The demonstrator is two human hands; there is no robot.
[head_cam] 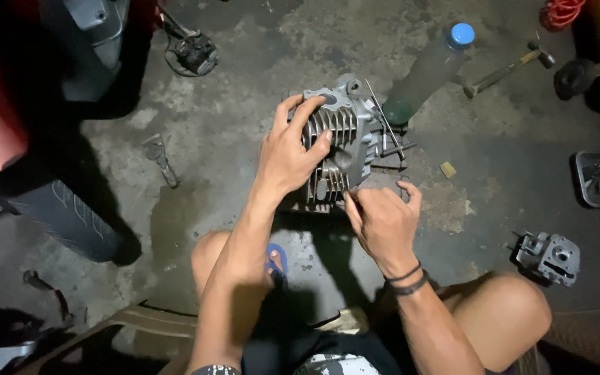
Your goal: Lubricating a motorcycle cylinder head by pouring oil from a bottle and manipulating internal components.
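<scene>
On the concrete floor (230, 132), between the knees, a finned metal engine part (345, 142) is steadied by the left hand (287, 156), fingers clamped over its fins. Something small, too small to identify, is pinched by the right hand (383, 222) at its lower edge. Long studs (385, 119) remain fitted; work appears unfinished.

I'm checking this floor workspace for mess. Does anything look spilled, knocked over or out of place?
A clear plastic bottle with a blue cap lies tipped on the concrete floor beside the finned engine cylinder, though nothing seems to leak from it. A dark, wet-looking stain spreads on the floor left of the left hand. A hammer and small parts lie scattered.
</scene>
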